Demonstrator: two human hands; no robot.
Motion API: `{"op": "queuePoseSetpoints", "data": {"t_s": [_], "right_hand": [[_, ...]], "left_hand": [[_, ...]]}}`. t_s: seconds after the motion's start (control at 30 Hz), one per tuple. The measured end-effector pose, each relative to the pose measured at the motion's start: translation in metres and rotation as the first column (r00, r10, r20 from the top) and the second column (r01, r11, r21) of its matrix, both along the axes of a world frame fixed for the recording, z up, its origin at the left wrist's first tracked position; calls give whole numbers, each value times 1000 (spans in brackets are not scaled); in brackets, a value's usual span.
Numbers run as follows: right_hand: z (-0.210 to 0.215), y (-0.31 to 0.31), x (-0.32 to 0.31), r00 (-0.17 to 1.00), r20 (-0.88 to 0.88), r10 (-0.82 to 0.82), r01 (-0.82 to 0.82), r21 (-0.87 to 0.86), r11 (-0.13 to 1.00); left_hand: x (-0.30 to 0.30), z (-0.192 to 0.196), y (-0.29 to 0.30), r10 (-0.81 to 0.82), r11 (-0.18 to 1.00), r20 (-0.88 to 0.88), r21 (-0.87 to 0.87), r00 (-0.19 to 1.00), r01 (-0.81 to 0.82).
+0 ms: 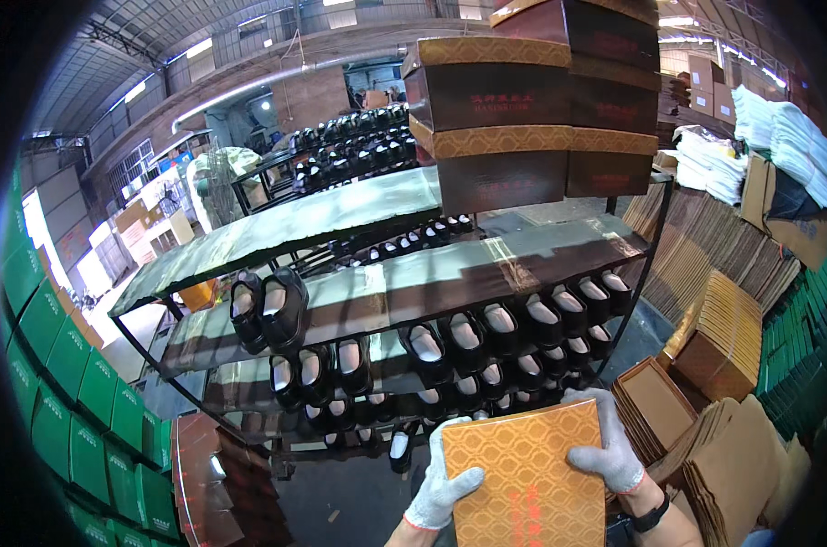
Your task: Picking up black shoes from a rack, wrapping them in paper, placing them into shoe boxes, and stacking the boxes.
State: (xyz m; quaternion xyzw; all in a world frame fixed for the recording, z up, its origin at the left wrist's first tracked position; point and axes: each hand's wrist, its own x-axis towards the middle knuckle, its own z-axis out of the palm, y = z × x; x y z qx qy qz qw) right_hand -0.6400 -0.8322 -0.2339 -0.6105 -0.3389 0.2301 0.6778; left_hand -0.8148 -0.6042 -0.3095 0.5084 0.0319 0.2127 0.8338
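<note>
A golden-orange patterned shoe box (528, 469) is held between my two gloved hands at the lower middle. My left hand (443, 483), in a white knit glove, grips its left edge with the thumb over the top face. On the opposite edge, my right hand (607, 451) holds it the same way, a dark band on that wrist. Beyond the box stands a shelf rack with rows of black shoes (468, 342) on its lower levels. One pair of black shoes (272, 308) sits apart on the middle shelf (377, 283), toward the left.
Brown boxes with golden lids (496, 100) are stacked on the rack's top shelf (295, 223). Green boxes (67, 401) line the left side. Flat cardboard (733, 465), open box trays (655, 401) and a strapped golden stack (719, 337) lie at right. More shoe racks (350, 150) stand behind.
</note>
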Motion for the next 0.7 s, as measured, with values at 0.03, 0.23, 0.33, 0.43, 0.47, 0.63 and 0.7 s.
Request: {"op": "queuePoseSetpoints", "data": {"t_s": [0.03, 0.23, 0.33, 0.43, 0.47, 0.63, 0.7], "right_hand": [[-3, 2, 5, 1000, 6, 1, -1, 3, 1000], [-32, -3, 8, 989, -106, -105, 98, -66, 993], [-14, -11, -3, 998, -24, -66, 62, -140, 988], [-67, -72, -21, 993, -98, -63, 47, -163, 986], [-72, -99, -39, 995, -88, -56, 26, -314, 949], [32, -115, -116, 843, -521, 132, -78, 125, 989], [88, -113, -97, 955, -216, 203, -156, 215, 964]], "left_hand": [[4, 10, -1, 43, 997, -70, 65, 997, -39], [31, -35, -4, 306, 948, -242, 165, 921, -272], [26, -44, -7, 387, 887, -194, 344, 901, -307], [11, -51, -21, 361, 885, -90, 347, 928, -310], [10, -43, -19, 357, 877, -41, 360, 933, -319], [31, -5, -22, 253, 856, 164, 422, 953, -300], [13, 13, -29, 264, 817, 247, 456, 932, -352]]}}
